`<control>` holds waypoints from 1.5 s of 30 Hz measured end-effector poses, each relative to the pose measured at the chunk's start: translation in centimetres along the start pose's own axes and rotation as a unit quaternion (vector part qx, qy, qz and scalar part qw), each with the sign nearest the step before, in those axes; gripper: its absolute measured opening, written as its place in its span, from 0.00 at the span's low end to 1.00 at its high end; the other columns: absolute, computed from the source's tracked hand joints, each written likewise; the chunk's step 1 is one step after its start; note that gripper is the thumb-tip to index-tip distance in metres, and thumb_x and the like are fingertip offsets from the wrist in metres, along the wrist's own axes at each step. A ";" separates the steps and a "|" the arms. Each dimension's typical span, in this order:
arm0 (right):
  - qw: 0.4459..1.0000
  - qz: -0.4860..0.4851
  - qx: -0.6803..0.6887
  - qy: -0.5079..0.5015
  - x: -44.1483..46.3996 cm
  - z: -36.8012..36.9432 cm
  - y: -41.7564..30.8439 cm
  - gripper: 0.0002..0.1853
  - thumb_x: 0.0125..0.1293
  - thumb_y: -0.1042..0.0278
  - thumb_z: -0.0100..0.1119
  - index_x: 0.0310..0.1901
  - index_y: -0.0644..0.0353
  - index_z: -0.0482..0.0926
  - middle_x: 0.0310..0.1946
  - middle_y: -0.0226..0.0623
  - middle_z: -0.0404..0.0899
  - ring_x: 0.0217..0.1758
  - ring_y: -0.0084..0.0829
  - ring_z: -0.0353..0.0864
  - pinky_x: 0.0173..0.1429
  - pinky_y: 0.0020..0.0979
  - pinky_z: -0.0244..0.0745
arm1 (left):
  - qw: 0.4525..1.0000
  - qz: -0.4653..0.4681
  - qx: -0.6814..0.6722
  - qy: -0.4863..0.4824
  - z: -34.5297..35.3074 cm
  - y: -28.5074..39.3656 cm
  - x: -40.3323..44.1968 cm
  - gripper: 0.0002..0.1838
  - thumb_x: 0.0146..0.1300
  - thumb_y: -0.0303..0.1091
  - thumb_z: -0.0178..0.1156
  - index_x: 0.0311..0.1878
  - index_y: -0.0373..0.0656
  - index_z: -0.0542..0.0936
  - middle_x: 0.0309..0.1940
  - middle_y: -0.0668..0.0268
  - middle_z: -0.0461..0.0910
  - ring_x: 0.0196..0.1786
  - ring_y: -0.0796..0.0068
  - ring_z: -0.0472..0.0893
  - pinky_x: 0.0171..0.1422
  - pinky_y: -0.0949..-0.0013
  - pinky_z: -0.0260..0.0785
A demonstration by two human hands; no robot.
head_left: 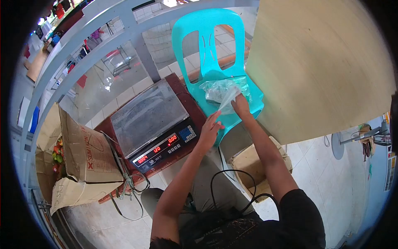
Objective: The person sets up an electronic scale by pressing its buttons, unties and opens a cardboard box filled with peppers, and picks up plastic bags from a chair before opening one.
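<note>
A clear plastic bag (229, 102) stretches between my two hands above the seat of a turquoise plastic chair (253, 92). My left hand (210, 129) pinches its near edge with the fingertips, while the thumb side faces the chair. On the bag's right side, my right hand (241, 103) has its fingers closed on the plastic; the fingertips are partly hidden. Behind the bag, a bundle of clear plastic packaging (215, 88) lies on the seat. Left of my hands, a digital scale (150, 118) with lit red digits rests on a dark red table (198, 118).
At left stands an open cardboard box (93, 155) with red and green produce (58, 154) inside. Another open carton (269, 155) sits on the floor under my right arm. A large wooden board (319, 66) rises at right; a grey railing (143, 45) runs behind. Black cables (232, 171) cross my lap.
</note>
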State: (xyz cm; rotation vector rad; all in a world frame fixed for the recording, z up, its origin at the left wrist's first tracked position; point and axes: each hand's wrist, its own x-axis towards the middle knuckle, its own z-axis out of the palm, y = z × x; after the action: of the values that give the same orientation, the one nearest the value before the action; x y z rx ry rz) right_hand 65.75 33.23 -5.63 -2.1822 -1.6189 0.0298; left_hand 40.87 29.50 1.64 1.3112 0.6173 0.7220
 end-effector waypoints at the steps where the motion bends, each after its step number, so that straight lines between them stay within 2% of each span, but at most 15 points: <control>1: 1.000 -0.001 0.014 0.022 0.3 -0.1 -0.3 0.15 0.57 0.69 0.62 0.41 0.73 0.76 0.50 0.60 0.73 0.43 0.57 0.78 0.49 0.49 0.75 | 1.000 0.008 -0.010 0.007 -0.2 0.8 0.0 0.24 0.72 0.32 0.47 0.71 0.44 0.65 0.64 0.63 0.66 0.49 0.73 0.79 0.55 0.72 0.68; 5: 0.995 0.036 0.048 0.076 0.5 -4.2 -3.4 0.12 0.57 0.69 0.62 0.37 0.69 0.76 0.42 0.56 0.75 0.41 0.54 0.78 0.45 0.47 0.75 | 0.999 0.052 -0.002 0.017 -1.4 4.6 0.5 0.24 0.73 0.35 0.47 0.72 0.45 0.64 0.65 0.64 0.66 0.49 0.73 0.80 0.56 0.71 0.68; 11: 0.985 -0.077 0.058 0.146 -1.9 -10.7 -8.3 0.12 0.57 0.74 0.60 0.43 0.65 0.78 0.40 0.53 0.76 0.43 0.50 0.79 0.45 0.45 0.76 | 0.999 0.041 -0.004 -0.020 -1.2 6.0 -0.2 0.25 0.75 0.40 0.47 0.71 0.45 0.65 0.64 0.64 0.68 0.51 0.74 0.79 0.57 0.71 0.67; 12: 0.989 -0.075 0.121 0.026 -1.5 -9.4 -7.7 0.15 0.57 0.73 0.59 0.48 0.64 0.78 0.47 0.53 0.76 0.49 0.52 0.78 0.51 0.46 0.75 | 0.999 0.037 -0.014 -0.022 -1.0 5.7 -0.4 0.25 0.75 0.40 0.47 0.71 0.45 0.65 0.63 0.64 0.68 0.51 0.74 0.79 0.57 0.71 0.67; 15: 0.977 -0.131 0.170 0.012 1.2 1.3 -2.1 0.17 0.60 0.69 0.57 0.51 0.62 0.78 0.52 0.53 0.77 0.55 0.52 0.76 0.61 0.48 0.69 | 0.999 0.009 -0.037 -0.027 -0.8 5.0 -1.7 0.24 0.75 0.38 0.47 0.71 0.44 0.65 0.62 0.65 0.69 0.49 0.75 0.79 0.57 0.71 0.67; 16: 0.989 -0.146 0.023 0.005 1.6 1.7 -2.4 0.20 0.64 0.60 0.54 0.55 0.59 0.77 0.55 0.50 0.77 0.59 0.50 0.73 0.69 0.45 0.61 | 0.999 -0.006 -0.043 -0.028 -1.0 4.9 -2.2 0.24 0.75 0.37 0.46 0.71 0.44 0.65 0.61 0.65 0.69 0.48 0.76 0.79 0.57 0.71 0.68; 19: 0.999 0.003 -0.010 -0.033 2.7 1.8 -3.4 0.24 0.67 0.53 0.50 0.61 0.56 0.74 0.59 0.48 0.75 0.64 0.47 0.71 0.73 0.43 0.56 | 0.996 -0.044 -0.067 -0.025 -1.7 3.8 -3.6 0.23 0.75 0.35 0.45 0.71 0.44 0.65 0.60 0.66 0.69 0.47 0.77 0.78 0.56 0.72 0.69; 22: 0.983 -0.036 0.156 0.088 5.0 16.0 5.6 0.29 0.67 0.44 0.47 0.63 0.53 0.74 0.63 0.43 0.72 0.66 0.45 0.69 0.74 0.45 0.52 | 0.994 -0.062 -0.085 -0.020 -2.7 2.7 -4.1 0.23 0.74 0.32 0.46 0.70 0.42 0.66 0.60 0.65 0.68 0.47 0.77 0.78 0.57 0.73 0.70; 24: 0.988 -0.039 0.102 0.107 4.5 15.1 5.0 0.28 0.65 0.45 0.49 0.61 0.52 0.75 0.63 0.43 0.72 0.66 0.44 0.68 0.75 0.45 0.51 | 0.995 -0.055 -0.085 -0.020 -3.0 2.5 -4.2 0.23 0.73 0.30 0.46 0.70 0.41 0.66 0.60 0.65 0.68 0.47 0.77 0.78 0.59 0.73 0.70; 26: 0.977 -0.062 -0.198 0.057 3.9 9.4 1.9 0.26 0.64 0.47 0.52 0.59 0.52 0.77 0.60 0.44 0.73 0.66 0.44 0.67 0.76 0.41 0.50 | 0.996 -0.031 -0.078 -0.021 -3.2 2.6 -4.1 0.23 0.73 0.29 0.46 0.70 0.39 0.65 0.61 0.63 0.67 0.47 0.76 0.78 0.59 0.71 0.70; 32: 0.991 -0.050 -0.126 0.003 6.6 9.9 1.0 0.28 0.65 0.44 0.51 0.59 0.56 0.76 0.59 0.42 0.75 0.63 0.44 0.72 0.71 0.46 0.60 | 1.000 0.016 -0.024 -0.002 -3.8 1.9 -2.8 0.25 0.74 0.34 0.45 0.72 0.42 0.63 0.65 0.64 0.66 0.50 0.75 0.78 0.58 0.71 0.68; 37: 0.907 -0.203 0.272 -0.251 0.2 -6.2 -3.4 0.15 0.67 0.64 0.54 0.51 0.63 0.79 0.47 0.45 0.82 0.56 0.40 0.78 0.64 0.44 0.68 | 1.000 -0.010 -0.020 -0.006 -3.7 4.1 -1.8 0.26 0.73 0.35 0.46 0.73 0.44 0.62 0.66 0.63 0.64 0.51 0.74 0.78 0.55 0.72 0.68; 41: 0.882 0.182 0.434 0.024 -1.8 -5.2 5.4 0.14 0.64 0.70 0.57 0.51 0.62 0.78 0.45 0.46 0.81 0.56 0.40 0.77 0.60 0.44 0.71 | 0.999 -0.037 -0.019 -0.032 -3.2 2.9 -1.3 0.25 0.73 0.33 0.47 0.72 0.46 0.63 0.66 0.63 0.64 0.51 0.75 0.78 0.54 0.71 0.69; 43: 0.983 0.087 0.083 0.141 -2.1 0.8 10.7 0.13 0.61 0.70 0.59 0.48 0.60 0.79 0.44 0.44 0.81 0.57 0.41 0.76 0.59 0.45 0.71 | 0.997 -0.049 -0.020 -0.063 -2.6 1.3 -1.3 0.26 0.73 0.36 0.48 0.72 0.45 0.63 0.66 0.64 0.65 0.52 0.75 0.78 0.55 0.72 0.67; 45: 0.983 0.049 -0.114 0.133 -1.1 2.3 10.3 0.12 0.60 0.70 0.59 0.45 0.59 0.80 0.44 0.43 0.80 0.58 0.42 0.75 0.57 0.46 0.72 | 0.995 -0.062 -0.009 -0.079 -1.9 -0.1 -0.8 0.26 0.73 0.36 0.50 0.72 0.44 0.63 0.66 0.66 0.64 0.54 0.75 0.77 0.55 0.73 0.67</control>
State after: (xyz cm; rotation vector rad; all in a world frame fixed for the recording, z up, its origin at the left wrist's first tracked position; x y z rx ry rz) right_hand 74.14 30.52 -11.47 -2.3147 -1.4240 -0.4198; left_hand 38.87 30.07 1.28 1.2872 0.5570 0.5150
